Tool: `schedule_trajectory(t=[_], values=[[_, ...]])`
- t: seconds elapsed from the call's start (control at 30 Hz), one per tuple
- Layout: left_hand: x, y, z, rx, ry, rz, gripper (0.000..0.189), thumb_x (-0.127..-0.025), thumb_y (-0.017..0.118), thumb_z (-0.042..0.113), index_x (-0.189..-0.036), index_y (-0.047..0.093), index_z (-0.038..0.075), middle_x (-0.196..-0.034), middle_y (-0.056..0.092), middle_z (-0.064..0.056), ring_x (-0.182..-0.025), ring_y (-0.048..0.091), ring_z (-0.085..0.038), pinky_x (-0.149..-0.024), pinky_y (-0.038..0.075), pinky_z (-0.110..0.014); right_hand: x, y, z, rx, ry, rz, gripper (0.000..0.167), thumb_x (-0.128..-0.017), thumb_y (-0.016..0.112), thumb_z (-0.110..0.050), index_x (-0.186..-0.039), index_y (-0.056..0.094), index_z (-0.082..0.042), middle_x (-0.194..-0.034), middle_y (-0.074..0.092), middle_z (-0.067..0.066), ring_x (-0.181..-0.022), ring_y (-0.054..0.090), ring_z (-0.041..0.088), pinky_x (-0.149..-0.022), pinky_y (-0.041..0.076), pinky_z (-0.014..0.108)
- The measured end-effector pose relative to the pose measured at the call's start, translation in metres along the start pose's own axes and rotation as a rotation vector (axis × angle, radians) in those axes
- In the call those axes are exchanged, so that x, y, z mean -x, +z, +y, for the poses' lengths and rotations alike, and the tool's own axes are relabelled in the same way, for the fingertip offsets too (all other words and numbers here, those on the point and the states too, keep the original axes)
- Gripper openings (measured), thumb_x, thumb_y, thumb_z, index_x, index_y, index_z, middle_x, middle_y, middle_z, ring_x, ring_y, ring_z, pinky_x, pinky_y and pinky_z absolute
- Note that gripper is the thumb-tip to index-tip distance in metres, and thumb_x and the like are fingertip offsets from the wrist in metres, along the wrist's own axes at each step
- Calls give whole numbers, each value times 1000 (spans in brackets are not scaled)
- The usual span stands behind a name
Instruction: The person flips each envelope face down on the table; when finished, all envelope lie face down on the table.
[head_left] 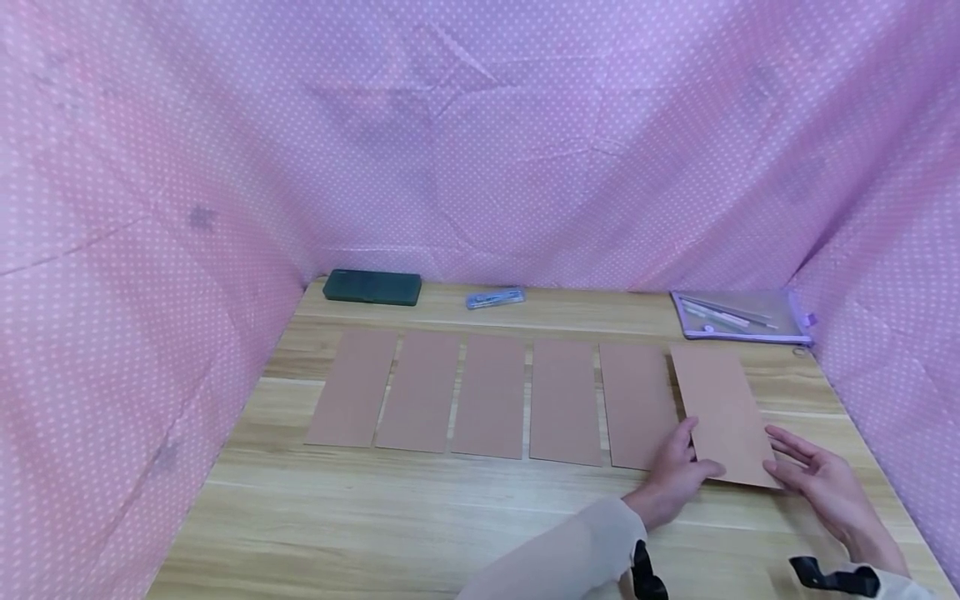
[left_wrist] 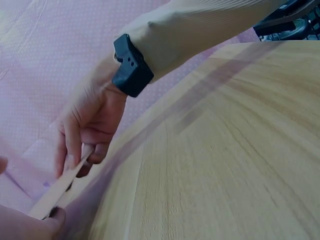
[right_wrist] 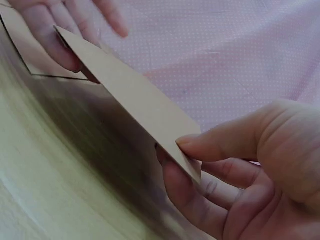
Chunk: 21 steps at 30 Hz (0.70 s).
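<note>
Both hands hold one plain brown card (head_left: pixel 723 408), its near end raised off the table at the right end of a row. The left hand (head_left: pixel 671 479) grips its near left corner, with the thumb over the top face. At the near right corner, the right hand (head_left: pixel 825 483) pinches it; in the right wrist view the thumb (right_wrist: pixel 215 145) lies on top and fingers curl below. Several matching brown cards lie flat to the left, the closest card (head_left: pixel 641 400) right beside the left hand. In the left wrist view the held card (left_wrist: pixel 55 195) appears nearly edge-on.
Along the back of the wooden table (head_left: pixel 337 517) lie a dark green case (head_left: pixel 372 287), a small blue packet (head_left: pixel 495 298) and a purple-edged zip pouch (head_left: pixel 772 312) with pens inside. Pink dotted cloth (head_left: pixel 480 167) hangs behind and at both sides.
</note>
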<state>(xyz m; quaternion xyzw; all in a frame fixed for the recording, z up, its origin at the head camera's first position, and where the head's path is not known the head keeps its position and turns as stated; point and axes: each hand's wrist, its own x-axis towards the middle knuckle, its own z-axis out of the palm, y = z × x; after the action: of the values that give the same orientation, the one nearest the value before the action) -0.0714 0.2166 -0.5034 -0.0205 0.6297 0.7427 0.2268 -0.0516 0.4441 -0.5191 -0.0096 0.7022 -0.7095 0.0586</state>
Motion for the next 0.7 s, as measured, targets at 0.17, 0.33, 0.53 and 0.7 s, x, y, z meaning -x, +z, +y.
schedule_trajectory(t=[0.17, 0.33, 0.53, 0.7], values=[[3, 3, 3, 40, 30, -50, 79, -76, 71, -3, -148, 45, 20, -153, 47, 7, -142, 44, -23, -117, 38, -37, 2, -1, 2, 58, 18, 37, 60, -94, 53, 13, -119, 65, -40, -113, 67, -31, -96, 67, -9, -72, 56, 13], [1, 3, 0, 76, 27, -80, 81, -77, 68, -1, -151, 41, 16, -158, 42, 4, -148, 34, -19, -124, 28, -41, 2, 1, 3, 171, 39, 81, 57, -94, 58, 7, -117, 63, -44, -109, 66, -34, -94, 65, -13, -70, 55, 12], [-5, 0, -4, 142, 34, -118, 84, -76, 65, -1, -154, 34, 11, -162, 34, -2, -153, 25, -22, -126, 20, -47, -1, 4, 3, 231, 42, 113, 55, -94, 60, 6, -115, 62, -45, -106, 65, -36, -93, 63, -16, -70, 54, 10], [-10, -4, -3, 179, 46, -164, 86, -77, 62, -2, -156, 28, 7, -166, 26, -7, -155, 18, -26, -127, 14, -51, -2, 6, 2, 264, 54, 132, 57, -93, 61, 6, -111, 60, -48, -103, 63, -37, -91, 62, -17, -68, 54, 11]])
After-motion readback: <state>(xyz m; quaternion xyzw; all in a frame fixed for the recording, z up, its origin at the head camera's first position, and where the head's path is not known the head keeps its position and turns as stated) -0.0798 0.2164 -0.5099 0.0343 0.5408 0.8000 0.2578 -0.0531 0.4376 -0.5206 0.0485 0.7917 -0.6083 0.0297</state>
